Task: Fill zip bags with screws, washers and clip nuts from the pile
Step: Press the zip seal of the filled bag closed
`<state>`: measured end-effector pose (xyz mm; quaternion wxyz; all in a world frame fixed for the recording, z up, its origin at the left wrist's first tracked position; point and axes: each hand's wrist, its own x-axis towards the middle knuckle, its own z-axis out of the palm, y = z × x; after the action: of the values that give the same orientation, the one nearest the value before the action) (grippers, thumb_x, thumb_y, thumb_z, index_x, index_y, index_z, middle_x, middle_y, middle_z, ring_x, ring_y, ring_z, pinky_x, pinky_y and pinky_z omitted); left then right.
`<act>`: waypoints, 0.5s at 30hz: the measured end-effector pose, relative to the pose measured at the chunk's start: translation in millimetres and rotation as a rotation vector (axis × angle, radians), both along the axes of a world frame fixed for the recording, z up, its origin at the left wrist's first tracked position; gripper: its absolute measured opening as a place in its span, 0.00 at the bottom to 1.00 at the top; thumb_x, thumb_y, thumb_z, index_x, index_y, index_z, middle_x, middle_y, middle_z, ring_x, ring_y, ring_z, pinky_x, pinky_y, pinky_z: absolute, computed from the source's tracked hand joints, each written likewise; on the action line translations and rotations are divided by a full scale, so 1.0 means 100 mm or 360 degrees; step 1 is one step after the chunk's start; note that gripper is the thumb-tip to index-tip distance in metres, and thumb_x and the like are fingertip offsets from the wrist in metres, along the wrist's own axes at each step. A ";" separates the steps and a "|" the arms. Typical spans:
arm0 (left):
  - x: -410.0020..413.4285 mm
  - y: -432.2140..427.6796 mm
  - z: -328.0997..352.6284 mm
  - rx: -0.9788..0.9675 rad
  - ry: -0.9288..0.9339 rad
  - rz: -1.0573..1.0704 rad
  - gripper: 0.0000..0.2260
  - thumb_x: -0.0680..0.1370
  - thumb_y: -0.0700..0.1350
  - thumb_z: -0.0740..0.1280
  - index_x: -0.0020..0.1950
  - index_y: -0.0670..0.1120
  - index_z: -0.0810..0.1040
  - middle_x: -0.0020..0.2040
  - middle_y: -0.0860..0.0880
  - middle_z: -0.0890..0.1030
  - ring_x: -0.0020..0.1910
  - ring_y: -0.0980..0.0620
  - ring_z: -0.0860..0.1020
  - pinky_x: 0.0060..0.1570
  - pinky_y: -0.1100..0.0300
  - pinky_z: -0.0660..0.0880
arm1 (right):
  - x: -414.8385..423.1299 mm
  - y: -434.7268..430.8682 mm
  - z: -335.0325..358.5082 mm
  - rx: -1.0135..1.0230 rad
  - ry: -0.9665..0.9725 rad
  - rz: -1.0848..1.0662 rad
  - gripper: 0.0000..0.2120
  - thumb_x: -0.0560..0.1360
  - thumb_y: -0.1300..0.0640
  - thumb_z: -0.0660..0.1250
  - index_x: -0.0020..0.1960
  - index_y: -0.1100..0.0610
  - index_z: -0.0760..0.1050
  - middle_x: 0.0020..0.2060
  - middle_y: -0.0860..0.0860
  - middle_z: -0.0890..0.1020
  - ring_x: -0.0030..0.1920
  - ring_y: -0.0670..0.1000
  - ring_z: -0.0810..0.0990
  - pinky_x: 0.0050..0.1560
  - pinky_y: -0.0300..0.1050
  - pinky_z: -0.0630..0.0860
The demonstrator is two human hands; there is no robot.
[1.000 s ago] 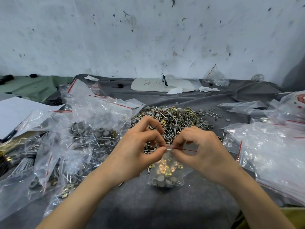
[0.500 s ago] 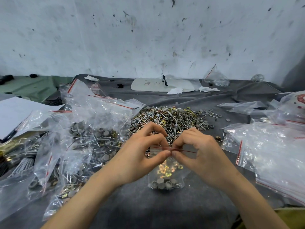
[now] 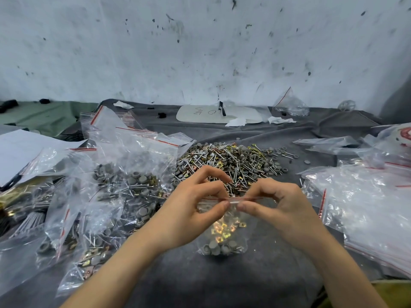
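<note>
A small clear zip bag hangs upright over the grey cloth, holding gold clip nuts and grey washers at its bottom. My left hand and my right hand both pinch its red-lined top strip between thumb and fingers, thumbs almost touching at the middle. Behind my hands lies the loose pile of screws, washers and clip nuts.
A heap of filled zip bags covers the left side. Empty zip bags are stacked on the right. White paper lies far left, a white board and a small bag by the wall.
My two thumbs have slid slightly apart along the bag's seal, and the bag has shifted a little between frames. The pile and the other bags have not moved.
</note>
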<state>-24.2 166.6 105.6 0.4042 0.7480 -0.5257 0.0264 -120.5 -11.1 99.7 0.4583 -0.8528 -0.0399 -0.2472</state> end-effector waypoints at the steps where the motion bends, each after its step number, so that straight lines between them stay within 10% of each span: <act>1: 0.00 0.00 0.00 -0.0009 0.0011 0.0000 0.04 0.77 0.43 0.70 0.42 0.46 0.79 0.59 0.55 0.75 0.56 0.57 0.76 0.55 0.64 0.71 | -0.01 -0.01 -0.01 0.0025 -0.0010 -0.0011 0.06 0.64 0.50 0.75 0.35 0.51 0.79 0.34 0.48 0.81 0.38 0.47 0.79 0.42 0.42 0.74; 15: 0.06 0.06 -0.03 -0.0023 0.0052 0.0047 0.10 0.75 0.54 0.67 0.40 0.49 0.77 0.58 0.59 0.74 0.55 0.55 0.76 0.54 0.62 0.71 | -0.02 -0.03 -0.07 0.0273 -0.0069 0.0033 0.09 0.63 0.49 0.74 0.34 0.52 0.78 0.35 0.54 0.81 0.38 0.55 0.78 0.41 0.46 0.74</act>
<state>-18.3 172.4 102.2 0.4177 0.7531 -0.5077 0.0240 -122.4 -14.5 92.8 0.5312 -0.8043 -0.0372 -0.2635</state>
